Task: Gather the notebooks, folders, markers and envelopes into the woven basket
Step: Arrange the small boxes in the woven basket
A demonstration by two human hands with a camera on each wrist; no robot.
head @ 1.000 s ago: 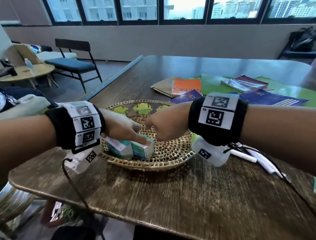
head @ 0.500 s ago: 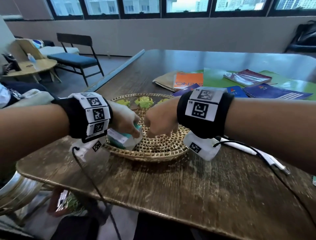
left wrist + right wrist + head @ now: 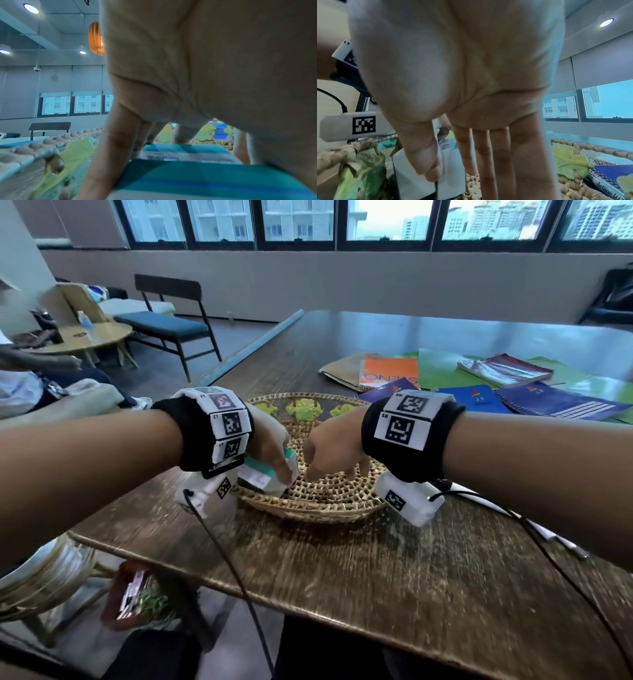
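The basket [image 3: 308,505] sits near the bench's [image 3: 394,583] 6 o'clock edge. The left hand [image 3: 270,445] clamps a teal-and-white box [image 3: 270,477] at its 9 o'clock rim; the right hand [image 3: 334,448] hangs beside, fingers straight. Notebooks [image 3: 555,402] lie at 1 o'clock. A marker [image 3: 606,185] reads "Artline".

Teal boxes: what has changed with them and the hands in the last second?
The left hand, which only touched the teal boxes, now grips them and has drawn them toward the left rim of the woven basket. The right hand stays beside them, holding nothing. The notebooks lie unmoved.
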